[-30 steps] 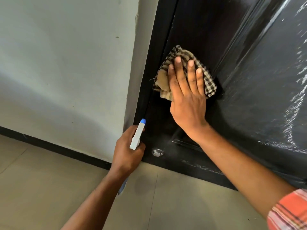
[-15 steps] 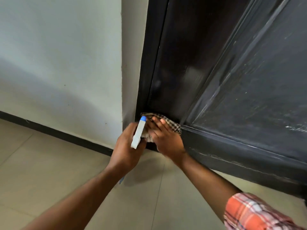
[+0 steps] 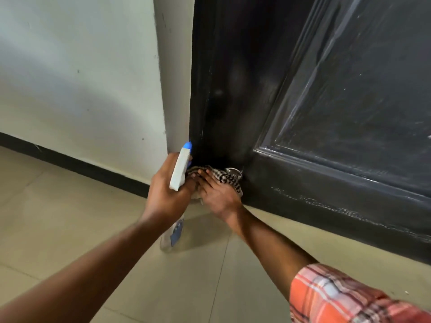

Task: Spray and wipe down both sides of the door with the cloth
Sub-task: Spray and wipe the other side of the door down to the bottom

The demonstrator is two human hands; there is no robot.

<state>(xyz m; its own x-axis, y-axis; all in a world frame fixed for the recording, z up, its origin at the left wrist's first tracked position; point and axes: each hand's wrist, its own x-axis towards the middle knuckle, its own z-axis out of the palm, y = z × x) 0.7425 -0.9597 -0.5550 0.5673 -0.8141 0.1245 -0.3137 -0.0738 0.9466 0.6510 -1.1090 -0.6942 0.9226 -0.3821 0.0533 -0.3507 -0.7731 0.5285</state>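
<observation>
The checked black-and-beige cloth (image 3: 229, 180) sits low against the bottom corner of the glossy black panelled door (image 3: 326, 187), just above the beige tiled floor (image 3: 70, 217). The right hand (image 3: 218, 197) presses it there, fingers straight and together. Just beside it, the left hand (image 3: 166, 197) curls its fingers round a white-headed, blue-nozzled spray bottle (image 3: 179, 173).

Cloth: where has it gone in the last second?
The right hand slid the cloth down the door, from higher up to its bottom corner. The left hand still grips the bottle, now right beside the cloth.
</observation>
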